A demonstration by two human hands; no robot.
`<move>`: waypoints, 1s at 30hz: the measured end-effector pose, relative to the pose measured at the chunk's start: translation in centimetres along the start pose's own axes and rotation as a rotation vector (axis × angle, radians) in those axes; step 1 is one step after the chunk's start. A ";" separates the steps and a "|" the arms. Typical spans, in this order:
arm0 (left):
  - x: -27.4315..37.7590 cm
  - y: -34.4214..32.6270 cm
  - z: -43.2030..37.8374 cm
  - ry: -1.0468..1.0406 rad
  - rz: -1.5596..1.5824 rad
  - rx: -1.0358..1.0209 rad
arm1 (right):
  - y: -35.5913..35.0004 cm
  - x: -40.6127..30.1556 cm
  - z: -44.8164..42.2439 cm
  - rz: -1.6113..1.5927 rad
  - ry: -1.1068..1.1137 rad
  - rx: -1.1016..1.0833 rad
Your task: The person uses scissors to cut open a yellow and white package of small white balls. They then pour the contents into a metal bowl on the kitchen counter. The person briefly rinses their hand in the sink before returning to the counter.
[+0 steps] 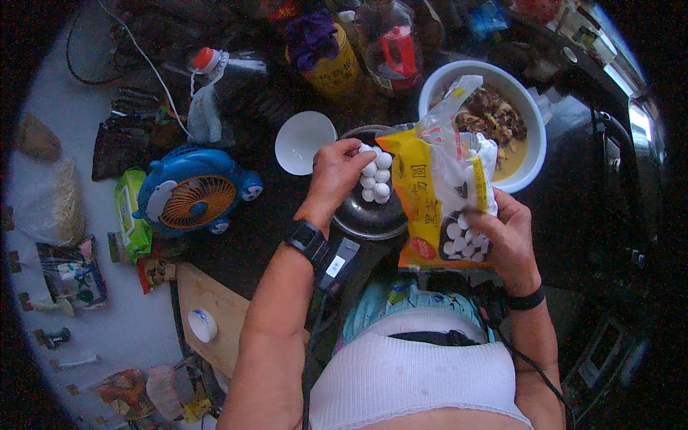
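At the centre, the thumb and fingers of my left hand (339, 167) close on the upper end of a cluster of white glutinous rice balls (381, 176). The cluster lies over a dark round pan (365, 220); I cannot tell whether a clear tray holds the balls together. My right hand (510, 231) grips the right side of a yellow and clear plastic food bag (411, 193). The bag is torn at its top and bears writing. More white balls, or a print of them, show through its lower part.
A white bowl (305, 142) stands left of the pan. Behind the bag is a large pale basin (537, 145) of food in yellowish liquid. To the left are a blue fan (236, 166), a green wipes pack (129, 215) and a wooden board (226, 312) carrying a small bowl (202, 325).
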State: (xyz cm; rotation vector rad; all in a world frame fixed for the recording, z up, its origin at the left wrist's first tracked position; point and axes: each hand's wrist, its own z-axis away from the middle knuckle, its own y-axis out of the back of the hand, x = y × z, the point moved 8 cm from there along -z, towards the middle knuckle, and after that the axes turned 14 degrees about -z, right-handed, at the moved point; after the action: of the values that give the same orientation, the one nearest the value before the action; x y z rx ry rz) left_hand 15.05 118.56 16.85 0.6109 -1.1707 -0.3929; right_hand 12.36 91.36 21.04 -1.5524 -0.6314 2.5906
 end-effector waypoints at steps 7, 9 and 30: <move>0.5 2.2 0.5 0.009 0.059 0.073 | -0.2 0.2 -0.1 0.016 0.001 -0.002; 1.3 3.3 1.4 -0.001 0.120 0.090 | -0.5 0.4 -0.3 -0.002 0.003 -0.021; 15.7 5.9 11.4 -0.811 -0.321 0.090 | -4.1 2.7 -0.2 -0.043 -0.091 -0.289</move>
State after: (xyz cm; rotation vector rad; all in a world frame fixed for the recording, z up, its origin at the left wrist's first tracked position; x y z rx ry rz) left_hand 9.73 111.27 34.99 0.7466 -1.8731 -0.9200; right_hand 10.55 95.82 20.19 -1.4748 -1.0779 2.6441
